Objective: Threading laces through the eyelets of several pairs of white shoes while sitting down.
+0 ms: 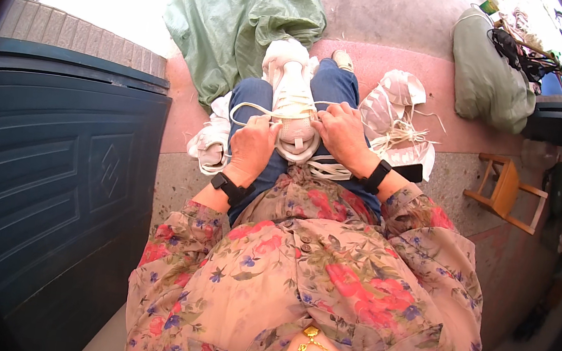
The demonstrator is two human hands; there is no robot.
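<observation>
A white sneaker (289,67) rests across my lap between my knees, its toe pointing away from me and its opening close to my body. Cream shoelace (280,114) runs in rows over its tongue. At the left side of the opening, my left hand (252,148) pinches a lace that loops out beside it. My right hand (346,138) is closed on the lace at the right side. More loose laces (326,169) lie on my lap just below the sneaker. Small parts between my fingertips are hidden.
More white shoes (210,143) lie by my left leg. To the right are pale shoes (392,98), a bundle of laces (403,137) and a black phone (410,172). Beyond stand a green sheet (242,21), a stuffed sack (490,74), a wooden stool (504,189) and a blue door (64,153).
</observation>
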